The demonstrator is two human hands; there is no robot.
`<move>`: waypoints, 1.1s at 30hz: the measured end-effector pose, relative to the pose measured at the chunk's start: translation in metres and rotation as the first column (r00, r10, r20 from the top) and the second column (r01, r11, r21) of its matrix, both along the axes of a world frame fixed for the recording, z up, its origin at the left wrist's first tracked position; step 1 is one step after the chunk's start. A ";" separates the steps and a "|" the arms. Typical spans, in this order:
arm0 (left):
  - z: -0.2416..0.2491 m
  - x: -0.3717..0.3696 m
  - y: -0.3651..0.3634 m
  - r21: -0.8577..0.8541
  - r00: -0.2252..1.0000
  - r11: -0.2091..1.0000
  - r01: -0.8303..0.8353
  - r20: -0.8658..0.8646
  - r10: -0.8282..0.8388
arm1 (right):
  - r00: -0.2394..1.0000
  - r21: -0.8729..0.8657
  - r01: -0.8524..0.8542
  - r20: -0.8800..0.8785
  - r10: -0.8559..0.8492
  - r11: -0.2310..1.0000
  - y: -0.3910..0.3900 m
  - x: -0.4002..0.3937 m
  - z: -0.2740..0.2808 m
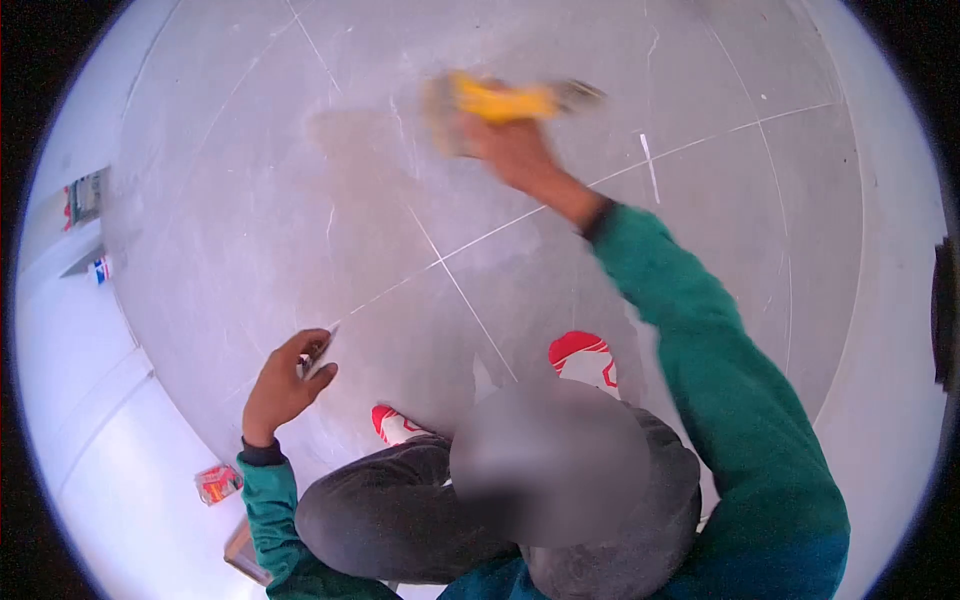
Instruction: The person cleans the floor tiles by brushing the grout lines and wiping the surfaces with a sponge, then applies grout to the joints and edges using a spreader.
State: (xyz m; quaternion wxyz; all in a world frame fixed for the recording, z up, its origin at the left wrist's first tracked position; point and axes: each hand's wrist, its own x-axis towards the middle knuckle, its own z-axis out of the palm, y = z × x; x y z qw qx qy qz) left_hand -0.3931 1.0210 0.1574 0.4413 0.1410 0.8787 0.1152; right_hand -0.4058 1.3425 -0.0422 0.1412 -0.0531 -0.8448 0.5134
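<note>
My right hand [505, 150], blurred by motion, is wrapped round a yellow-handled tool [500, 102] over the grey tiled floor [530, 270] at the upper middle of the view. The tool has a greyish broad part on its left and a dark, thin end on its right; its exact kind is too smeared to tell. Lower left, my left hand [285, 390] pinches a small, thin, flat piece [318, 352] between thumb and fingers, held above the floor. Faint brownish smears [350, 130] mark the floor left of the tool.
My feet in red and white socks [585, 362] are on the floor near my knees. A red packet [218, 484] and a wooden-edged object [245, 552] lie at lower left. Another packet [87, 198] and a small white-and-blue container [100, 270] stand along the left wall.
</note>
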 end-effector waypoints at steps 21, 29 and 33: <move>0.040 0.039 0.134 0.104 0.894 0.901 0.421 0.118 -0.431 | 0.832 0.229 0.374 0.346 -0.434 0.899 0.006 0.051 -0.009; 0.032 0.007 0.153 0.014 0.737 0.741 0.671 -0.117 -0.665 | 0.978 -0.423 0.177 -0.028 -0.208 0.889 0.066 0.136 0.102; 0.018 0.020 0.124 -0.062 0.828 0.832 0.551 0.164 -0.537 | 0.710 -0.130 0.674 0.386 -0.589 0.727 0.130 0.415 0.054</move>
